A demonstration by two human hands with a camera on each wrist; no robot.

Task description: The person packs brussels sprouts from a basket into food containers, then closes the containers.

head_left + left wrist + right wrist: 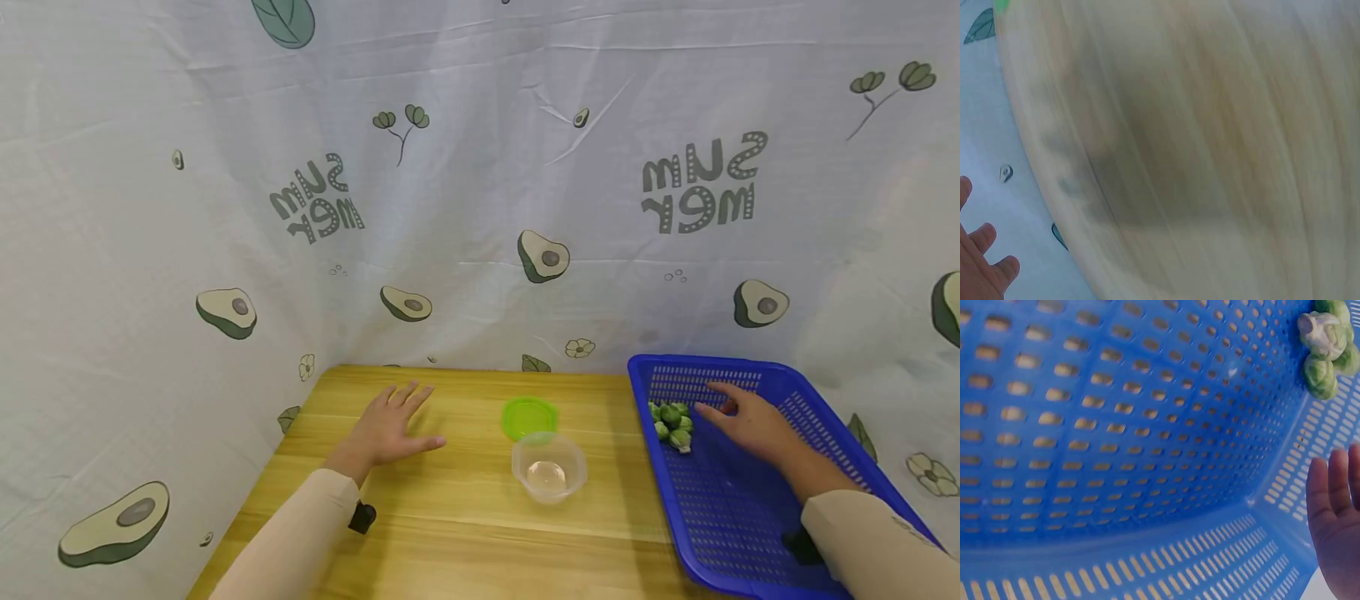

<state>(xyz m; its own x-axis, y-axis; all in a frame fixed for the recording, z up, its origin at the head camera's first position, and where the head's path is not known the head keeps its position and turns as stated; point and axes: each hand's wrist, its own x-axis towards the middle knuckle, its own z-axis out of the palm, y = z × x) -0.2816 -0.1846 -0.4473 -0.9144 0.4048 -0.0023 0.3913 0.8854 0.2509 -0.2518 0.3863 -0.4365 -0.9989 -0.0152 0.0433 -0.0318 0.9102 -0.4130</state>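
Observation:
My left hand (387,429) is spread over the left part of the wooden table, holding nothing. To its right are a clear plastic bowl (550,468) and, just behind it, a bright green lid (528,417). My right hand (753,425) hovers over the blue basket (720,533), its fingers apart and loosely bent with nothing between them. Several Brussels sprouts (672,423) lie in the basket's far left corner area, left of that hand. The right wrist view shows the sprouts (1322,344) apart from my fingers (1319,487).
The wooden table (465,542) ends at the back and left against a white cloth (465,208) printed with avocados. The basket's raised, slotted walls stand around the sprouts at the table's right side.

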